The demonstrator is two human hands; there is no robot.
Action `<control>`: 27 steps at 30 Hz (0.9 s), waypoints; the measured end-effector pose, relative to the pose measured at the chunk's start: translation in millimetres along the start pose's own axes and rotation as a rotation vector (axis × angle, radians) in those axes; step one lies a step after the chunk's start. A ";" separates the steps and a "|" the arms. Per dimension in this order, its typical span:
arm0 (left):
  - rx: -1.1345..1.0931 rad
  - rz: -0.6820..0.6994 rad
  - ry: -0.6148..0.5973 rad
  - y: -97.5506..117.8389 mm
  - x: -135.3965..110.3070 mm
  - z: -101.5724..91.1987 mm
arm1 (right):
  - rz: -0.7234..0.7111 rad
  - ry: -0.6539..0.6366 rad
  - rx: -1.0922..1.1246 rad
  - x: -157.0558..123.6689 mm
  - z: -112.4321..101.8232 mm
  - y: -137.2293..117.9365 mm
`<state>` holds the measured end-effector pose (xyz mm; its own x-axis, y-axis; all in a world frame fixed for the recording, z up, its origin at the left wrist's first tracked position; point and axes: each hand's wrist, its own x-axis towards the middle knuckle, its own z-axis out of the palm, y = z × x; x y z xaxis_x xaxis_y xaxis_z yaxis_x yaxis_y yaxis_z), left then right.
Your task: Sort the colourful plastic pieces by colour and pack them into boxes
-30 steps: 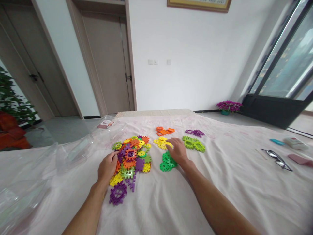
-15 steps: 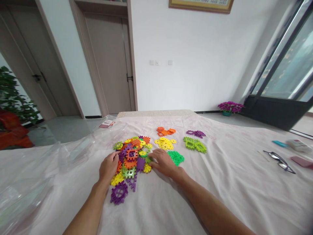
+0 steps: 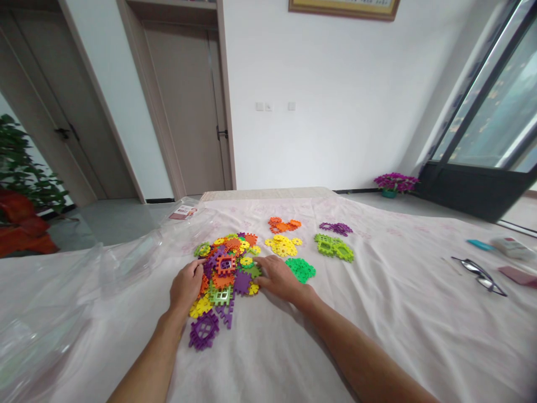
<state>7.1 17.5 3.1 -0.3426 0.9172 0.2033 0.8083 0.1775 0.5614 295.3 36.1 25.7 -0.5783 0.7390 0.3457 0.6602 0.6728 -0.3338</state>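
Observation:
A mixed pile of plastic interlocking pieces (image 3: 226,268) in orange, purple, yellow and green lies on a pale pink cloth (image 3: 377,313). My left hand (image 3: 185,287) rests at the pile's left edge, fingers curled onto the pieces. My right hand (image 3: 279,277) lies at the pile's right edge, fingertips touching a green piece and a yellow one. To the right lie sorted groups: orange (image 3: 283,225), yellow (image 3: 284,246), bright green (image 3: 302,270), light green (image 3: 334,248), purple (image 3: 334,228). A large purple piece (image 3: 203,331) lies nearest me.
Crumpled clear plastic bags (image 3: 62,302) cover the cloth on the left. Black glasses (image 3: 480,274), a teal item (image 3: 478,244) and a dark red card (image 3: 518,275) lie at the far right. Doors, a potted plant (image 3: 19,173) and purple flowers (image 3: 394,182) stand beyond.
My right hand drew back from the yellow group, uncovering the bright green group, and came to the right edge of the mixed pile. The left hand hardly moved.

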 end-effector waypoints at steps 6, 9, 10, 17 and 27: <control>0.006 0.023 0.000 -2.0 1.1 1.7 | -0.040 0.080 -0.015 3.6 -7.5 5.7; 0.012 0.018 0.004 -1.1 0.8 0.6 | -0.093 0.101 -0.121 4.9 -21.2 6.8; 0.014 0.015 0.004 -0.5 0.5 0.1 | -0.102 0.101 -0.151 5.2 -26.1 8.0; 0.003 0.003 -0.007 0.3 0.1 -0.4 | 0.258 0.238 -0.146 1.8 -50.9 53.7; 0.000 -0.007 -0.014 2.1 -0.9 -0.6 | 0.715 0.437 0.005 -26.0 -75.6 138.4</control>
<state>8.8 16.8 4.6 -0.3419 0.9207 0.1879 0.8058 0.1844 0.5627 437.9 107.4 36.8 0.2176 0.9083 0.3573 0.7943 0.0479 -0.6056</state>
